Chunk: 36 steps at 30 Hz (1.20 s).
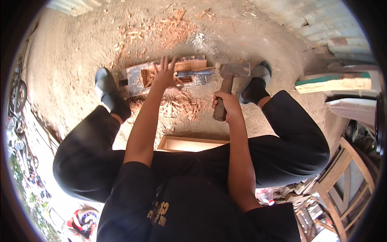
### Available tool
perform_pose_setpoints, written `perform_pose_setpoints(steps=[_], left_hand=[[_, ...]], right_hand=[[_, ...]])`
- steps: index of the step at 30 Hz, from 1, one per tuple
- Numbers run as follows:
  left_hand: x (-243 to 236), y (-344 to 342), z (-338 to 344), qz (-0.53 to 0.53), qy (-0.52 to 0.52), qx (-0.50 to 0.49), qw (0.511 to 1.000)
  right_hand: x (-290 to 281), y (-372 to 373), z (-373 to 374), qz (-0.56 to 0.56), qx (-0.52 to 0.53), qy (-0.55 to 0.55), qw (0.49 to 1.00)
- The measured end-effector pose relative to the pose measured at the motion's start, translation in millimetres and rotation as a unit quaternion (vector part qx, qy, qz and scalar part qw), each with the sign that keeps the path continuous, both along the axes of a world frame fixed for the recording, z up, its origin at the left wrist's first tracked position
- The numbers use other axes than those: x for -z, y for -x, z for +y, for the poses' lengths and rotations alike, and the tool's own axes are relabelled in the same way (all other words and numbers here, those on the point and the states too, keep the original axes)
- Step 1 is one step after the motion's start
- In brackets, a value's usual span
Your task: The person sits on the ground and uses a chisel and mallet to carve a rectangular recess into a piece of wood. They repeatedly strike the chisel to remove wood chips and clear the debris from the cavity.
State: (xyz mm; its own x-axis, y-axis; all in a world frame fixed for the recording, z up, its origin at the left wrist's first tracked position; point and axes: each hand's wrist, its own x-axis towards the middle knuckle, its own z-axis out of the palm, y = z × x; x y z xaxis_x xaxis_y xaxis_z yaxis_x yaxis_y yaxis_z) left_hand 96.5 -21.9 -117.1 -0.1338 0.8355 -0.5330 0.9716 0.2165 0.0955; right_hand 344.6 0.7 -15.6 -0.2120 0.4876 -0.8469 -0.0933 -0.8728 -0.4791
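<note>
My left hand (163,76) is open, its fingers spread over a wooden block (133,76) on the ground between my feet. A carved hollow (147,76) with chips in it shows beside the fingers. A chisel (196,73) lies across the block to the right of my left hand, one end close to the thumb and the other towards the hammer head. My right hand (228,105) is wrapped round the wooden handle of a sledgehammer (235,69), held upright with its heavy block head away from me, near my right foot.
Wood chips (177,108) litter the ground on both sides of the block. A pale wooden frame or box (193,144) sits close to my lap. Planks (334,84) lie at the right, near corrugated sheets (318,20). A wooden frame (342,185) leans at lower right.
</note>
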Motion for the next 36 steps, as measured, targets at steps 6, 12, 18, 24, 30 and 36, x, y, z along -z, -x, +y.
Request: perform_pose_setpoints(steps=[6, 12, 18, 24, 30, 36], left_hand=[[0, 9, -11, 0.071, -0.023, 0.046, 0.996], [0, 6, -10, 0.058, -0.034, 0.047, 0.997], [-10, -52, 28, 0.030, -0.041, 0.067, 0.996], [7, -91, 37, 0.053, -0.137, 0.074, 0.986], [-4, -79, 32, -0.033, -0.079, -0.004, 0.996], [10, -12, 15, -0.252, -0.164, -0.209, 0.931]], right_hand=[[16, -12, -4, 0.024, 0.073, 0.004, 0.997], [-18, -20, 1, 0.026, 0.115, -0.025, 0.993], [-63, -39, 9, 0.031, 0.114, -0.129, 0.984], [-160, -65, -3, 0.138, 0.120, -0.140, 0.973], [-271, -130, -35, 0.139, 0.094, -0.434, 0.885], [-303, -212, -66, 0.135, 0.098, -0.560, 0.812]])
